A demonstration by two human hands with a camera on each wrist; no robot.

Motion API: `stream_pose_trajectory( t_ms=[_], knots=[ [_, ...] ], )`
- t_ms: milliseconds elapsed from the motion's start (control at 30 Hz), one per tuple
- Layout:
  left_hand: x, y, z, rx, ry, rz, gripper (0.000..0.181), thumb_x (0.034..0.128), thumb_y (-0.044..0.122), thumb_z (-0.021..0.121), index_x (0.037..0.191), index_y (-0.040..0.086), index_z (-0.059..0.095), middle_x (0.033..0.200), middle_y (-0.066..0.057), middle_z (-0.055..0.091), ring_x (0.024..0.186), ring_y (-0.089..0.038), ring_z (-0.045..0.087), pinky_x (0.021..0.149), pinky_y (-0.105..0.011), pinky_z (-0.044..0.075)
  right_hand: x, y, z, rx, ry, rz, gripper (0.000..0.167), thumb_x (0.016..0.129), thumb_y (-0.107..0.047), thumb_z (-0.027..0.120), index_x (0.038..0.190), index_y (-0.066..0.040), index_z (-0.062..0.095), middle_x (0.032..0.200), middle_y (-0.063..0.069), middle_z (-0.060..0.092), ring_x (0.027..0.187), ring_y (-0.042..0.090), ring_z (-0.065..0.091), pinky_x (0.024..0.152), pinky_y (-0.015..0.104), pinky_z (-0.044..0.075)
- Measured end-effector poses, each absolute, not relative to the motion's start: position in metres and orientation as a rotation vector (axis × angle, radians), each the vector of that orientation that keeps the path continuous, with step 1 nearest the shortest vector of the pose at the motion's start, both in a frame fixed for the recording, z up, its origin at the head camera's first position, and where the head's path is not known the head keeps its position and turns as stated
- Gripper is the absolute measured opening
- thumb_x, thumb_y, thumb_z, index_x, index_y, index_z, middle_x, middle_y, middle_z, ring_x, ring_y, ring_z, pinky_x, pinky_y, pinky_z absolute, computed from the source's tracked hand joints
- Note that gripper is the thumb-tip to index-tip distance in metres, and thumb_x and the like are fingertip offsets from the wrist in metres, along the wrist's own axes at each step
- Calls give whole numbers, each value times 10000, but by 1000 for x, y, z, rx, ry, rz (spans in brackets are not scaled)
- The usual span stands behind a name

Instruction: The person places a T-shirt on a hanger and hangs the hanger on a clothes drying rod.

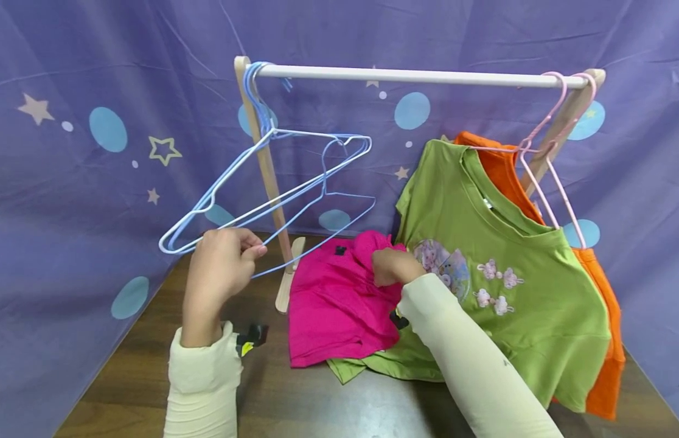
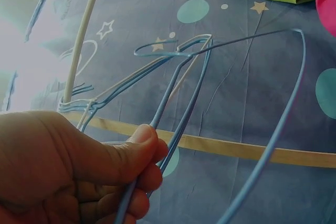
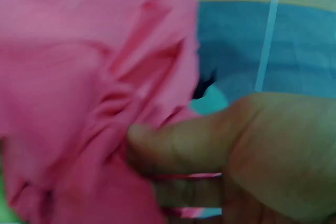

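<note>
A loose blue hanger (image 1: pixel 324 176) is pinched between the thumb and fingers of the left hand (image 1: pixel 221 261), its hook unattached near the hangers on the rod. The left wrist view shows the thumb of that hand (image 2: pixel 100 166) pressed on the blue wire (image 2: pixel 164 103). Bright pink cloth (image 1: pixel 339 304) lies bunched on the table, and the right hand (image 1: pixel 395 266) grips its gathered upper part. In the right wrist view the right hand (image 3: pixel 226 156) has thumb and fingers in the folds of the pink cloth (image 3: pixel 58 77); its fingertips are hidden.
A rack with a white rod (image 1: pixel 405 75) stands at the back. White and blue hangers (image 1: pixel 230 170) hang at its left end. A green shirt (image 1: pixel 482 213) and an orange garment (image 1: pixel 605 316) hang at the right on pink hangers (image 1: pixel 561 109). The wooden table (image 1: pixel 126 365) lies below.
</note>
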State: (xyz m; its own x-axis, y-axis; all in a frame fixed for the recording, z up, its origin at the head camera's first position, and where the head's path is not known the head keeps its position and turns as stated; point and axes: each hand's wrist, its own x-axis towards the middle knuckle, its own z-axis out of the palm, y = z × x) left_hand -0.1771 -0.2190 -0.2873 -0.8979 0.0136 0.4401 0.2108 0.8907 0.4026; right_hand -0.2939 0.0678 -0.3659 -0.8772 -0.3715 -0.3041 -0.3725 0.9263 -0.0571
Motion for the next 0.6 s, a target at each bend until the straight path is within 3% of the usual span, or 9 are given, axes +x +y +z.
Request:
stream_pose_trajectory(
  t_ms=[133, 267, 367, 600],
  knots=[
    [-175, -221, -287, -148, -2635, -608, 96, 904, 148, 740, 840, 95, 788, 750, -17, 736, 728, -288, 654, 656, -477, 477, -297, 56, -360, -389, 2944, -139, 171, 892, -208, 655, 938, -48, 696, 1190, 212, 685, 1073, 417, 673, 831, 551, 565],
    [-174, -222, -285, -138, -2631, -596, 102, 908, 156, 741, 834, 105, 789, 728, -5, 723, 725, -285, 646, 654, -469, 471, -306, 40, -370, -386, 3156, -379, 86, 861, -122, 667, 813, -57, 694, 1043, 199, 718, 958, 423, 704, 740, 537, 586],
    [-173, -223, -284, -139, -2628, -592, 107, 912, 157, 739, 834, 105, 790, 718, -3, 715, 718, -282, 637, 651, -463, 464, -315, 32, -385, -468, 3209, -449, 112, 860, -76, 676, 749, -64, 675, 956, 184, 717, 920, 408, 708, 749, 515, 590],
    [-172, -223, -284, -137, -2627, -597, 100, 906, 154, 745, 832, 105, 790, 730, -8, 723, 711, -279, 638, 645, -456, 464, -323, 24, -411, -448, 3176, -284, 101, 966, -148, 613, 989, -84, 687, 1121, 189, 726, 1081, 403, 678, 908, 532, 538]
  ],
)
